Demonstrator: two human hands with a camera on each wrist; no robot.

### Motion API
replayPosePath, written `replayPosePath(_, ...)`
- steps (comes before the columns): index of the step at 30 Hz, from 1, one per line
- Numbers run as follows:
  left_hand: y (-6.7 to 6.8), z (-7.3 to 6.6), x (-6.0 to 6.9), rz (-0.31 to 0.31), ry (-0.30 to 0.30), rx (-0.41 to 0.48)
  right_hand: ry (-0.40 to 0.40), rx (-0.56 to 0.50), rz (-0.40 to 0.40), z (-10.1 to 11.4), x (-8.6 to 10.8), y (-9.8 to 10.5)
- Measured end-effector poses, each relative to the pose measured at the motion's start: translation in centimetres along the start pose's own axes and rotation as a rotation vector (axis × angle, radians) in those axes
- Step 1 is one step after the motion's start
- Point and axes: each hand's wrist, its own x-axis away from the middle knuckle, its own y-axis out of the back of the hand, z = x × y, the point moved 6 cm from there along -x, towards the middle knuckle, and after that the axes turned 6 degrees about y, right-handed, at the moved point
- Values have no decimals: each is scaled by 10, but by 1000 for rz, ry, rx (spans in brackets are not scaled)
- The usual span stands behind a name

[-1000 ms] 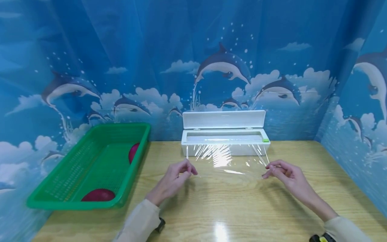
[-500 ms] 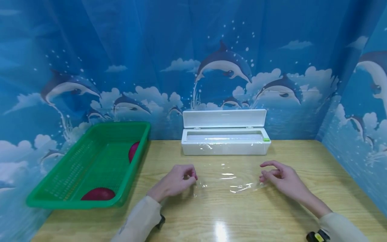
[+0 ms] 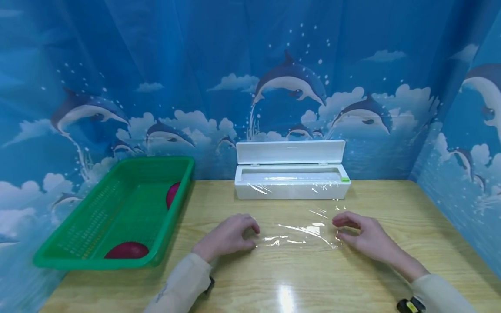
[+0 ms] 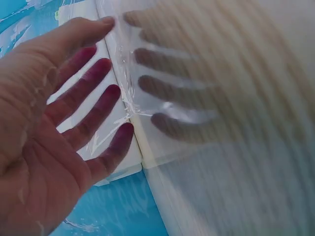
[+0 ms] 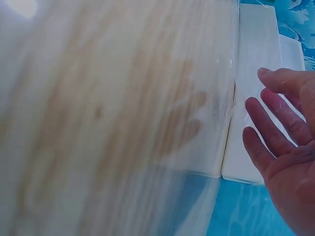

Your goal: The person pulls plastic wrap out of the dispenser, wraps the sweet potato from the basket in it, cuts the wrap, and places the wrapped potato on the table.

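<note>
A sheet of clear plastic wrap (image 3: 309,229) lies over the table in front of a long white wrap dispenser (image 3: 289,191), and shiny creases run up onto the box's front. Beside the sheet's left edge is my left hand (image 3: 231,234), thumb and fingers parted with nothing between them. My right hand (image 3: 364,234) hovers at the opposite edge, also relaxed and parted. Both wrist views show spread fingers (image 4: 101,105) and bare palms; whether any fingertip touches the film I cannot tell. The dispenser's lid (image 3: 290,152) is raised.
A green plastic basket (image 3: 156,243) stands at the left with two dark red rounded things (image 3: 127,250) inside, partly hidden by its rim. A green slider (image 3: 345,179) sits at the dispenser's right end. A blue dolphin-print curtain (image 3: 211,65) closes off the back and sides.
The wrap was stretched between my pinching fingers and the box. It has sunk down to the table, and both hands have loosened and let go of it.
</note>
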Motion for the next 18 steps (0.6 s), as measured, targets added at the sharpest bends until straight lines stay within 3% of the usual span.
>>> replayPosePath(4, 0, 0, 1, 4, 0, -48, -88, -91, 10, -7, -1, 3)
replayPosePath(8, 0, -2, 3, 4, -21, -60, -209, -213, -41, -20, -1, 11)
replayPosePath(12, 0, -2, 4, 26, -6, -72, -293, -201, -128, -31, 2, 22)
replayPosePath(15, 0, -1, 4, 45, 24, -74, -250, -101, -165, -31, 2, 28)
replayPosePath(18, 2, 0, 4, 60, 51, -71, -64, 71, -166, -20, -2, 29)
